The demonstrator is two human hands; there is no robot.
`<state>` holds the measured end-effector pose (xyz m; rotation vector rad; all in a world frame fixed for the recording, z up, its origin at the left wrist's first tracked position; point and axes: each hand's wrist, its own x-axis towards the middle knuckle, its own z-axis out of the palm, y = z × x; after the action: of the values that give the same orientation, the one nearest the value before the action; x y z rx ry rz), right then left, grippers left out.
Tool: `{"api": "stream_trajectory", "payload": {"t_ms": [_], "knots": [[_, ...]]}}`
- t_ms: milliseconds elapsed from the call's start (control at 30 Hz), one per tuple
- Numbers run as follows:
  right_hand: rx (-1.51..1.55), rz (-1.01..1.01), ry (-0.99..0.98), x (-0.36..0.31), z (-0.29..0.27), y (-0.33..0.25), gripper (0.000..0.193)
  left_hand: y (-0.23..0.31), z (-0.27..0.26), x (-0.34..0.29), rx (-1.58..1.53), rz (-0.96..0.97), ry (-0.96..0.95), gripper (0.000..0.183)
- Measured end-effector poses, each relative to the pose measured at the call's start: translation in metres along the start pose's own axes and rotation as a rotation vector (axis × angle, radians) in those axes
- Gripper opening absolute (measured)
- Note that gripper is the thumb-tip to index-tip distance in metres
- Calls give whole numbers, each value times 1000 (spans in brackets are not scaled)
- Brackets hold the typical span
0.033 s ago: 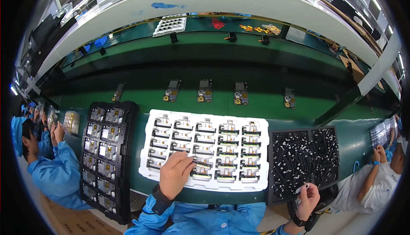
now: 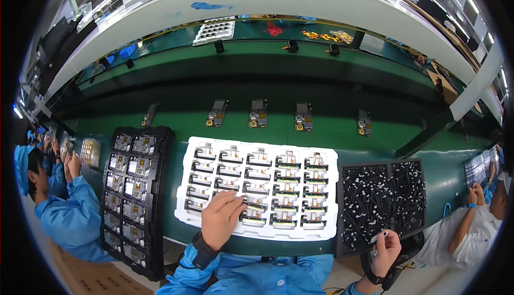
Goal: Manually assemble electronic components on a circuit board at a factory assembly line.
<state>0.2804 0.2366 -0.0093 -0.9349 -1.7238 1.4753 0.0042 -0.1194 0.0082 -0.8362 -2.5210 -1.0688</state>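
Observation:
My left hand [image 2: 220, 219] is over a white plastic tray [image 2: 300, 235] filled with rows of small electronic assemblies, each with a dark bar. Its fingers are pressed together at the left end of one assembly [image 2: 256, 205] in the middle column; whether they grip it is hidden. To the right, my right hand [image 2: 386, 252] pinches a small part with a white tip [image 2: 379, 236] between thumb and finger. This hand is at the front edge of a black divided bin [image 2: 339, 230] heaped with thin black pieces with white round ends.
A black tray of circuit boards [image 2: 160, 188] stands left of the white tray. Across the green bench lie several circuit boards [image 2: 258, 114] in a row. A shelf beam [image 2: 300, 0] spans overhead. A person in blue [image 2: 69, 214] sits left, another in white [image 2: 444, 236] right.

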Motion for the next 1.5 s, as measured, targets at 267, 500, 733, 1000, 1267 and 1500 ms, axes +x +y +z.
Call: {"api": "stream_trajectory", "payload": {"t_ms": [267,500,733,1000,1267,1500], "knots": [[13,-29,-6,2,11,4,13,3,0,-8,50,22,82,20],[-4,-51,-29,4,6,8,16,8,3,-11,85,-18,98,18],[15,-39,-32,8,9,9,18,16,7,-5,50,-43,111,18],[8,-41,-32,10,14,8,17,11,12,-9,73,-44,127,22],[17,-62,-28,9,8,7,16,17,2,5,83,211,-187,23],[23,-46,118,9,-12,2,15,20,8,6,169,246,-168,21]]}}
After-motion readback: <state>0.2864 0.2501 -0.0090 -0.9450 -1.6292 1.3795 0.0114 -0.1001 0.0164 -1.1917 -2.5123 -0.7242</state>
